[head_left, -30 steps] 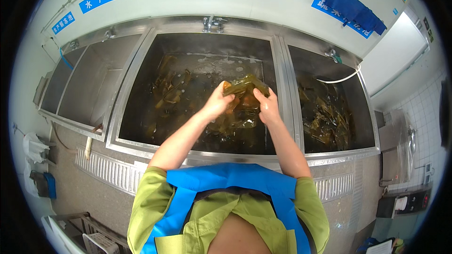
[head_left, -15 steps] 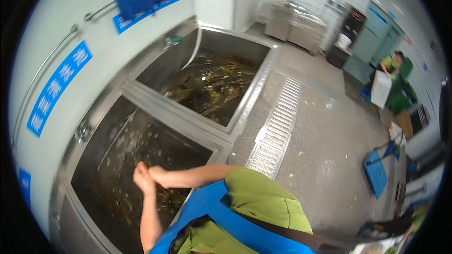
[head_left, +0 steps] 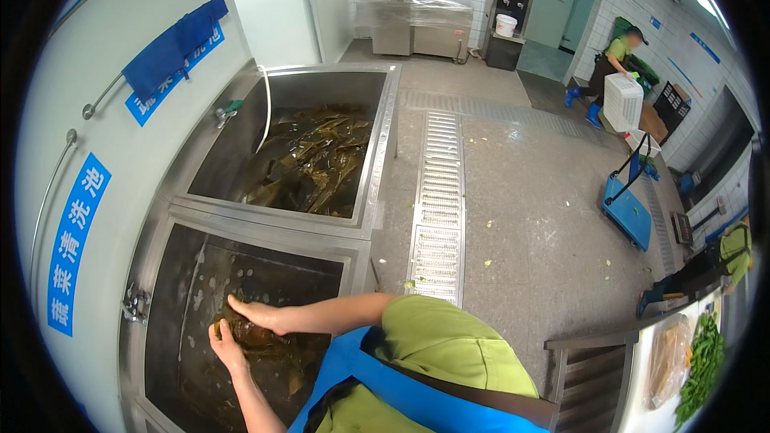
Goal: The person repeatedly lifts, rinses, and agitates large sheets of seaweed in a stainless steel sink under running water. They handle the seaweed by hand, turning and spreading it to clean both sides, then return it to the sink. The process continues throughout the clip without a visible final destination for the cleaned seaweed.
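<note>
Since a second ago, my view has swung round to the right and both my hands have dropped from chest height down into the near steel wash basin (head_left: 265, 242), where they now sit low over the dark water. My right hand (head_left: 255, 314) lies flat on top of a wet bundle of brownish-green leaves (head_left: 253, 333), its fingers stretched out together and pressed on the bundle. My left hand (head_left: 227, 346) cups the same bundle from the side, fingers curled against it; I cannot tell how tightly they close. More loose leaves float under the bundle. Beyond the basin's far rim stands a second steel basin (head_left: 377, 152), full of soaking dark green leaves (head_left: 317, 160), with a white hose (head_left: 265, 108) hanging into it. A blue cloth (head_left: 172, 48) hangs on a wall rail above. A metal floor drain grate (head_left: 439, 208) runs beside the basins. Far off, another person (head_left: 608, 64) in green handles a white crate (head_left: 622, 102) near a blue trolley (head_left: 627, 210).
</note>
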### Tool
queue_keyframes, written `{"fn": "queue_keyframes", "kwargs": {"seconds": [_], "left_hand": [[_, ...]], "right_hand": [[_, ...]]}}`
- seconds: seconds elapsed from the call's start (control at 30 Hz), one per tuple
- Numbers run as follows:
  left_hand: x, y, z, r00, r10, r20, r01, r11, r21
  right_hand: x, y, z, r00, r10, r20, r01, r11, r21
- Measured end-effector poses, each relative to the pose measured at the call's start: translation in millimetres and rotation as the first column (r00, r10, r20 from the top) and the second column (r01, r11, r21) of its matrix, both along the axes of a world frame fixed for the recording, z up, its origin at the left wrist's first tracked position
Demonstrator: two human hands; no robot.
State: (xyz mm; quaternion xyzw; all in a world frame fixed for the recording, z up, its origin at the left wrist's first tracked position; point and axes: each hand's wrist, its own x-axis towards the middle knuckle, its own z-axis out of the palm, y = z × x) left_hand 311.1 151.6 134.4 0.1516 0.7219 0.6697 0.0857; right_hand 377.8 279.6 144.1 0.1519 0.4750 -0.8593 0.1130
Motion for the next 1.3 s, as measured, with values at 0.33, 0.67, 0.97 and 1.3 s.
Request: {"fn": "queue_keyframes", "kwargs": {"seconds": [0.33, 0.67, 0.97, 1.3], "left_hand": [[21, -22, -11, 0.973, -0.148, 0.179, 0.162, 0.985, -0.067], [42, -69, -51, 0.812, -0.174, 0.557, 0.266, 0.960, -0.087], [42, -27, -31, 0.843, -0.343, 0.414, 0.271, 0.936, 0.223], [41, -49, -30, 0.775, -0.275, 0.569, 0.232, 0.961, 0.148]], "right_hand": [[-9, -9, -30, 0.953, -0.130, -0.275, 0.240, 0.877, 0.417], [-2, -7, -57, 0.889, -0.177, -0.422, 0.414, 0.704, 0.577], [-4, 0, -42, 0.858, -0.096, -0.505, 0.462, 0.574, 0.676], [17, 10, -8, 0.890, -0.088, -0.448, 0.329, 0.805, 0.494]]}}
